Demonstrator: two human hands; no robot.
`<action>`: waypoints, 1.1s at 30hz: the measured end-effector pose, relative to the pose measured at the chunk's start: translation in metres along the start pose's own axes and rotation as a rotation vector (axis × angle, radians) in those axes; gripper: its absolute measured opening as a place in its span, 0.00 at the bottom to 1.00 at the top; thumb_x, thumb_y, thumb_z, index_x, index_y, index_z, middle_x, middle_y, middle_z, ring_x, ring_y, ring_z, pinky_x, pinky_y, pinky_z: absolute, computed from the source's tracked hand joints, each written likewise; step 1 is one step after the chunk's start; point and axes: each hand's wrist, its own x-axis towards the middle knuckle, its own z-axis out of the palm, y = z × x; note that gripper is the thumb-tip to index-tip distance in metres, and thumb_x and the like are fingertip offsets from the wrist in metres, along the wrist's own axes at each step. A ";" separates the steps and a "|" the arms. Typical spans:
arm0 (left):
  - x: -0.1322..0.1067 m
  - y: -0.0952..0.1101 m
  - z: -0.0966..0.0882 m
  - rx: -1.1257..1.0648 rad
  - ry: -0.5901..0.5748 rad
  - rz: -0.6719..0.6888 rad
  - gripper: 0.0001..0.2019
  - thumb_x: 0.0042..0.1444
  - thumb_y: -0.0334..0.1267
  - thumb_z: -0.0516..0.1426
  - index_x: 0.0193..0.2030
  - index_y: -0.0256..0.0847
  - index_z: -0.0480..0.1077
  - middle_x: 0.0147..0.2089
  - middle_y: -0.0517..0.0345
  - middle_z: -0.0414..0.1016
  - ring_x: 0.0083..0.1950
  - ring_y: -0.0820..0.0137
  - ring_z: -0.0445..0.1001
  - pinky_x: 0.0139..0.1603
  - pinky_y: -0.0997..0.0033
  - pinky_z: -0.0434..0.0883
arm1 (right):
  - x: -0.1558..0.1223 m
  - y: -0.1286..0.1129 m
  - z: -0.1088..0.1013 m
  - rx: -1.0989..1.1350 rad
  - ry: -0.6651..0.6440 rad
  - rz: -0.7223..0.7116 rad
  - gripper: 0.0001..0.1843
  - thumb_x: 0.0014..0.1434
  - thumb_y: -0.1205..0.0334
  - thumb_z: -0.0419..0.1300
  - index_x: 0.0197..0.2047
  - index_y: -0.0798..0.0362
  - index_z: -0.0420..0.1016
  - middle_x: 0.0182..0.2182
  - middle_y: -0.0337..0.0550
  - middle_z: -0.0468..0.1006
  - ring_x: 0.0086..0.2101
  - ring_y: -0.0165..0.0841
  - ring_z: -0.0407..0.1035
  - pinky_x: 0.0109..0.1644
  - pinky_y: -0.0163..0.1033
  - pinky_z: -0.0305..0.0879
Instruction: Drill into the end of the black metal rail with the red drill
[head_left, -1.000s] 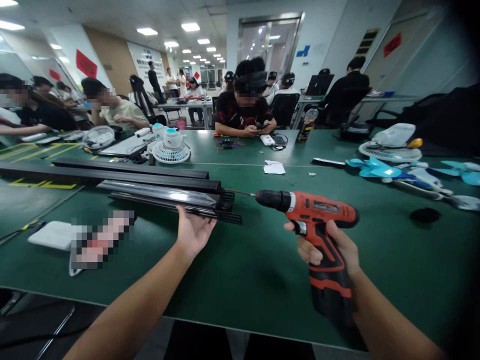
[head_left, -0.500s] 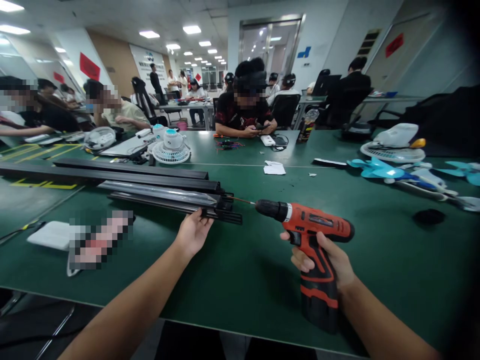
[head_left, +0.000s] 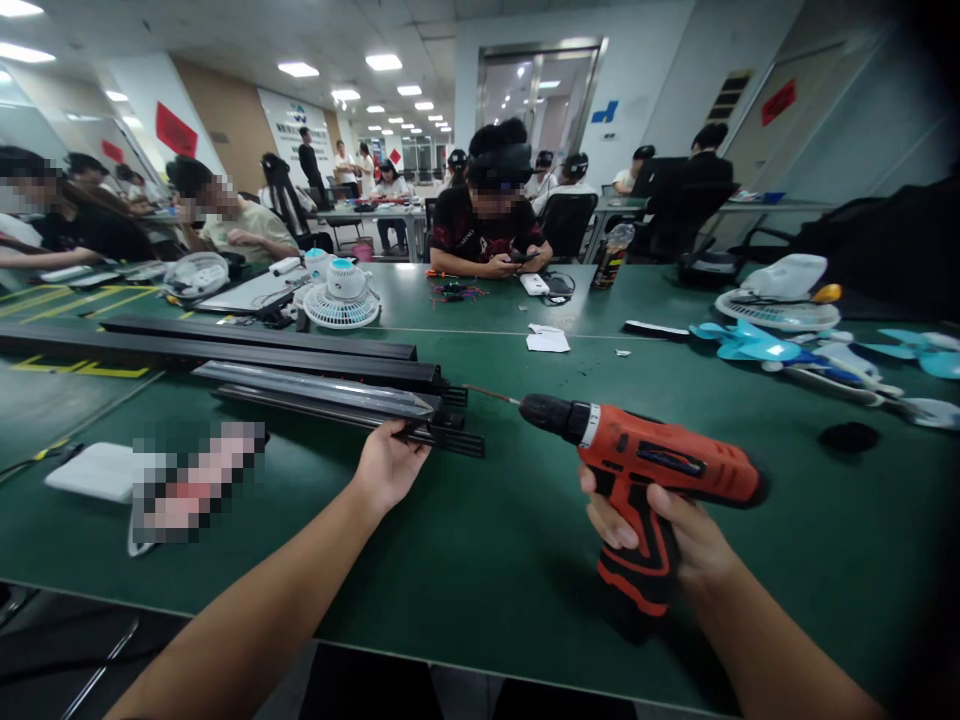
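My right hand is wrapped round the grip of a red and black cordless drill. A long thin bit sticks out of its chuck and points left, its tip near the ends of the black bars. My left hand grips the end of a black metal profile from the near side, fingers partly hidden under it. Above it lies a clear-wrapped strip. Two longer black bars lie behind, side by side on the green table.
At the left lies a white box-like device beside a blurred-out object. White fan parts stand at the back, blue fan blades at the right. A person sits opposite, near a bottle and a paper scrap.
The drill has moved right and tilted, its rear end lower, and the bit has drawn away from the bar ends. My left hand stays at the profile, which sits slightly lower.
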 end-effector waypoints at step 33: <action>0.002 -0.001 -0.012 0.183 -0.176 0.065 0.05 0.59 0.28 0.62 0.36 0.43 0.76 0.37 0.56 0.81 0.36 0.67 0.75 0.37 0.67 0.72 | 0.006 -0.021 -0.025 -0.334 -0.163 -0.100 0.20 0.74 0.47 0.74 0.58 0.54 0.90 0.26 0.42 0.83 0.23 0.34 0.75 0.31 0.40 0.82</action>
